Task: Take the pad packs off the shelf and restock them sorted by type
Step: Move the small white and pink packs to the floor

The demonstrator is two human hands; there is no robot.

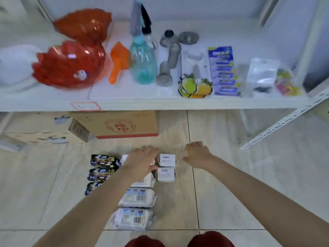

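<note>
The left hand [140, 161] lies palm down on the top white pack [124, 159]; whether it grips, I cannot tell. Two ABC packs [167, 168] sit just right of it and black packs [102, 168] to its left, all on the floor [231, 193]. The right hand [196, 155] hovers beyond the ABC packs, loosely curled and holding nothing.

- A single view, worn on the person's head, faces forward and steeply down at the floor [231, 184].
- It is wide-angle and close. The shelf [160, 105] is seen from above and fills the upper part.
- The left forearm [92, 198] and right forearm [249, 189] enter from the bottom edge.
- The pad packs [137, 197] lie near, just below centre.
</note>
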